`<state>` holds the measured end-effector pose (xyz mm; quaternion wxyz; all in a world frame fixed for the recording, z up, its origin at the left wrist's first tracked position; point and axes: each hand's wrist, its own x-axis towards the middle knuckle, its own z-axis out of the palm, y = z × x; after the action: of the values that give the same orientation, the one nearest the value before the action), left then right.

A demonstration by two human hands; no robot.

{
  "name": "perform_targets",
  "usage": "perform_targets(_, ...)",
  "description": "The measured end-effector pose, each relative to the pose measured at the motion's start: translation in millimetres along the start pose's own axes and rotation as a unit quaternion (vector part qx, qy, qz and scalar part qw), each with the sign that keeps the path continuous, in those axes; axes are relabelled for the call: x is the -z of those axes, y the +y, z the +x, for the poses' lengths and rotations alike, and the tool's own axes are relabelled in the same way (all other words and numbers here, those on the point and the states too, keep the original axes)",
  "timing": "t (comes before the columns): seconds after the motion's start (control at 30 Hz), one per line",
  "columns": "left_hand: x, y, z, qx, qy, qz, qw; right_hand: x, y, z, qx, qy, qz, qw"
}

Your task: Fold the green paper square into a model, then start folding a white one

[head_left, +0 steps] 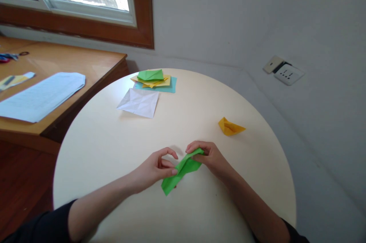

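Observation:
A bright green folded paper (187,166) is held slantwise just above the table, its lower end pointing toward me. My left hand (161,166) has its thumb on the near side of the paper, with the index finger lifted and curled; the other fingers are partly behind it. Gripping the upper right end is my right hand (208,155), its fingers and thumb closed on the edge. A yellow folded paper boat (231,126) rests on the table beyond my right hand, apart from it.
The round white table (94,151) carries a creased white sheet (140,102) and a stack of folded papers (154,79) at its far side. To the left stands a wooden desk (97,58) with printed sheets (42,96) and scissors (13,56). A wall socket (288,74) is on the right.

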<state>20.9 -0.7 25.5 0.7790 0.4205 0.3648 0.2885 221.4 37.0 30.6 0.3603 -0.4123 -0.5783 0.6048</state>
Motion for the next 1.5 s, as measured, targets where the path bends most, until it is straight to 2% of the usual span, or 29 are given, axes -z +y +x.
perform_targets(0.23, -2.7, 3, -2, -0.009, 0.007, 0.024, 1.0, 2, 4, 0, -0.066, -0.016, 0.115, 0.991)
perform_targets(0.37, -3.0, 3, -2, -0.022, 0.001, 0.07, 0.997, 7, 1, 0, -0.053, -0.044, 0.08, 0.994)
perform_targets(0.53, -5.2, 5, -3, -0.022, -0.012, 0.152, 0.988, 12, -3, 1, -0.026, -0.109, 0.0, 0.994)
perform_targets(0.7, -5.5, 8, -6, -0.015, -0.045, 0.186, 0.981, 11, 1, 2, -0.024, -0.149, 0.01, 0.988)
perform_targets(0.9, -0.8, 5, -6, -0.011, -0.044, 0.158, 0.986, 4, 1, 2, -0.097, -0.111, 0.135, 0.98)
perform_targets(1.1, 3.8, 1, -2, 0.005, 0.003, 0.111, 0.994, 3, 0, 5, -0.138, 0.012, 0.184, 0.973)
perform_targets(1.2, 6.1, 0, 0, -0.016, 0.032, 0.117, 0.992, 5, 3, 8, -0.127, 0.051, 0.224, 0.965)
perform_targets(1.3, 7.9, -1, 3, -0.061, 0.073, 0.177, 0.98, 5, 6, 8, -0.099, 0.059, 0.258, 0.959)
perform_targets(1.4, 8.0, -3, 6, -0.098, 0.104, 0.237, 0.961, 3, 9, 8, -0.08, 0.052, 0.247, 0.964)
perform_targets(1.5, 6.5, -4, 8, -0.121, 0.101, 0.272, 0.949, -1, 13, 11, -0.051, 0.052, 0.218, 0.973)
